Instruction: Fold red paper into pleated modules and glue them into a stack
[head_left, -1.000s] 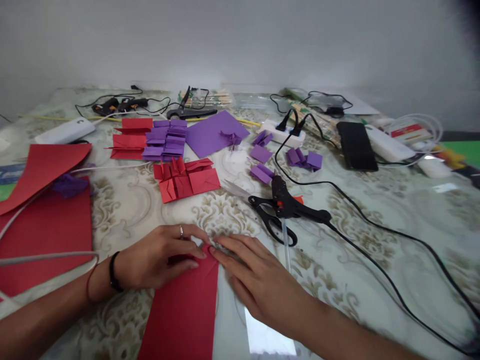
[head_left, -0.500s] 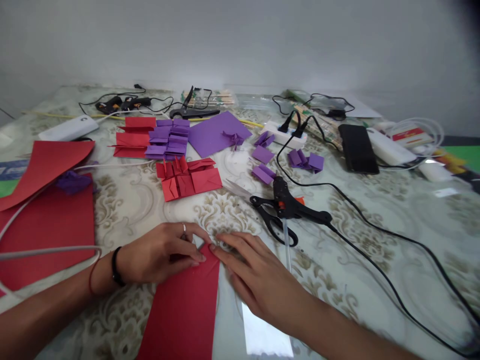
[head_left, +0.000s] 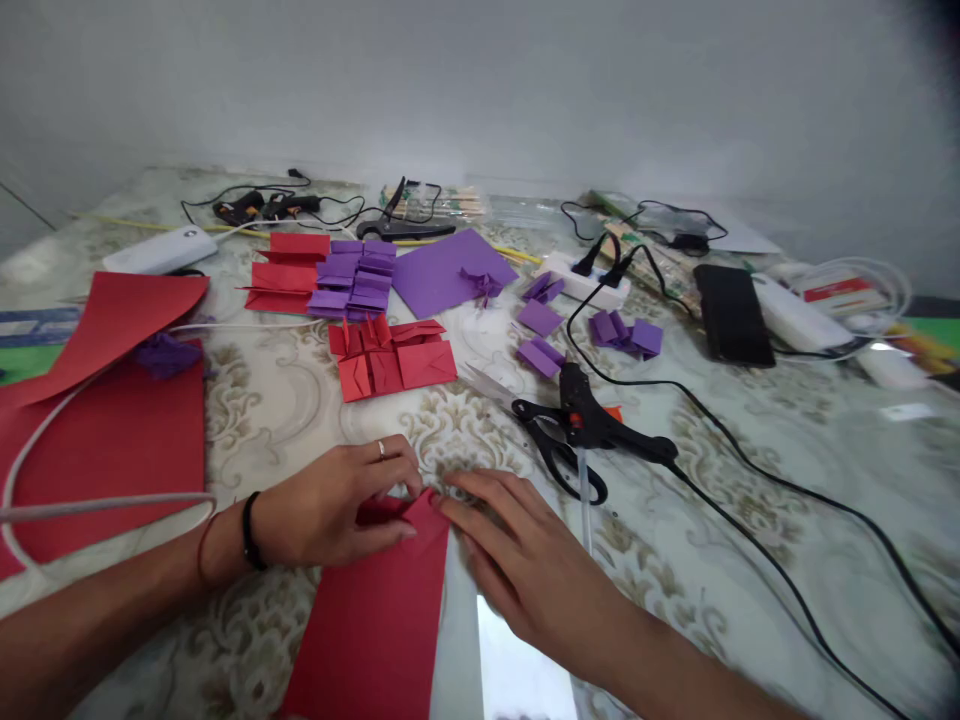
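A red paper sheet [head_left: 375, 620] lies on the patterned table [head_left: 750, 500] right in front of me. My left hand [head_left: 330, 505], with a ring and a black wristband, is curled over the sheet's top left part, and its fingers pinch a small raised fold there. My right hand [head_left: 525, 565] lies flat with its fingers stretched out. Its fingertips press on the table and touch the sheet's top right corner.
Black scissors [head_left: 555, 455] and a corded glue gun [head_left: 600, 425] lie just beyond my right hand. Folded red pieces [head_left: 394, 360], folded purple pieces [head_left: 356, 280] and a purple sheet [head_left: 442, 270] sit farther back. Large red sheets [head_left: 105, 440] and a white cable [head_left: 90, 500] are at left, a phone [head_left: 733, 312] at right.
The top edge of the red sheet has risen into a small fold under my left fingers. Both hands stay at the sheet's top; the view has shifted slightly.
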